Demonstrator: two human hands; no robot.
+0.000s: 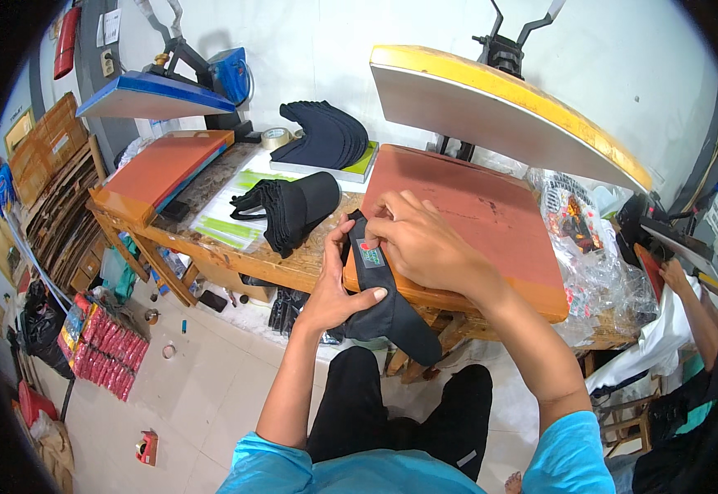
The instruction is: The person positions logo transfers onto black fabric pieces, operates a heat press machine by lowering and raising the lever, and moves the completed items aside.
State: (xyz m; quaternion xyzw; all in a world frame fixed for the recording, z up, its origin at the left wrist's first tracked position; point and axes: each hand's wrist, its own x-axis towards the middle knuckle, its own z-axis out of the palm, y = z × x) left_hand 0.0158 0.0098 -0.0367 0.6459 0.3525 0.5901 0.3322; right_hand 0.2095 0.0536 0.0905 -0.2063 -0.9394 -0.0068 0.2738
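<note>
My left hand grips a black cap at the near edge of the right-hand press, thumb along its lower side and fingers behind its upper end. The rounded end of the cap hangs down to the right, over my lap. On the dark cloth lies a small clear transfer film with a red and green print. My right hand is closed over the top of it, its fingertips pinched at the film's upper corner. Its curled fingers partly hide that corner.
A heat press with a yellow-edged raised upper plate stands over a reddish pad. Left is a blue press. Black caps and a black stack lie between, near a tape roll. A co-worker's arm shows right.
</note>
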